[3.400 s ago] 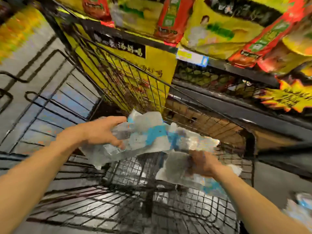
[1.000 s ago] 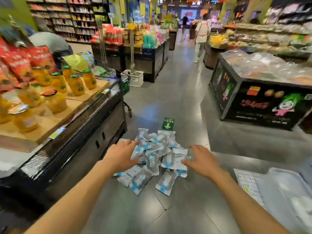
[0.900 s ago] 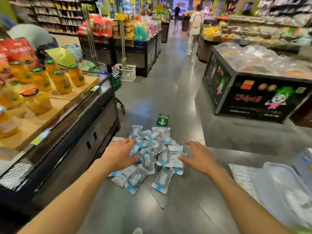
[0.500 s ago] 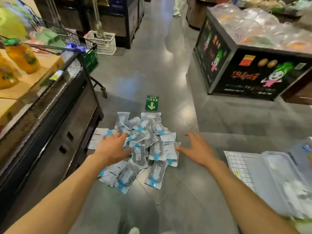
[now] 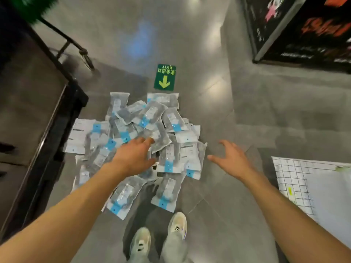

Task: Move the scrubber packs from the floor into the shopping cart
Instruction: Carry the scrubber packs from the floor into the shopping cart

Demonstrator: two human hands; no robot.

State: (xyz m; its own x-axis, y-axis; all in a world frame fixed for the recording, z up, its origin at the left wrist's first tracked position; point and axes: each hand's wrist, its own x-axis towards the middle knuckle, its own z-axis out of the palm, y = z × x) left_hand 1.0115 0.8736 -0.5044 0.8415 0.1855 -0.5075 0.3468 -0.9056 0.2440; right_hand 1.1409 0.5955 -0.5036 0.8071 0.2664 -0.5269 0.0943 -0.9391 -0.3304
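Scrubber packs (image 5: pixel 152 133) lay heaped on grey floor (image 5: pixel 247 114), overlapping; count unclear, lower ones buried. Left hand (image 5: pixel 135 155) was over heap's middle, fingers extended, hiding packs beneath; contact not certain. Right hand (image 5: pixel 230 158) was spread wide, empty, beside heap's right edge, above floor. Green exit sticker (image 5: pixel 164 77) sat just beyond heap. Dark counter (image 5: pixel 47 130) at left, cut off by frame. Gridded white sheet (image 5: pixel 303 183) at right, partly out of view. Shoes (image 5: pixel 159 238) visible below. Shopping cart not in sight.
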